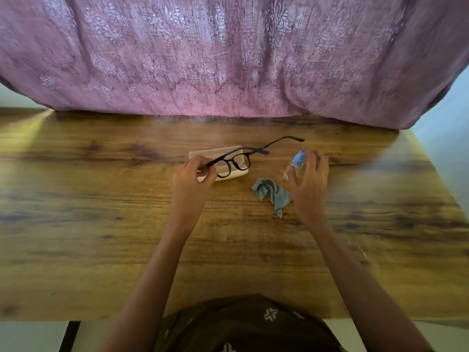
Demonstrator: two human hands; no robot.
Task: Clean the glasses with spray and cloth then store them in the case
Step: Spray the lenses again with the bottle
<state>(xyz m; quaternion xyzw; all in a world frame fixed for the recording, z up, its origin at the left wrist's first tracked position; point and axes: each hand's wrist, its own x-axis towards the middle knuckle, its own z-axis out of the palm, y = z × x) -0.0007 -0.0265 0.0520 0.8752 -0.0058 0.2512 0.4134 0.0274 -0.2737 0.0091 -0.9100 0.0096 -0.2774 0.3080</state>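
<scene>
My left hand point(193, 179) pinches the dark-framed glasses point(237, 162) at their left hinge and holds them above the open pale pink case point(203, 154), with the temples unfolded and pointing away to the right. A small clear spray bottle point(295, 163) with a blue cap leans on the table just right of the case. My right hand point(311, 184) is around it with fingers spread, the thumb near its base. Whether it touches the bottle is blurred. A crumpled grey-blue cloth point(275, 193) lies in front of the bottle.
Everything lies on a wooden table point(101, 199). A purple patterned fabric point(228, 59) hangs along the table's far edge. My lap in dark clothing shows at the near edge.
</scene>
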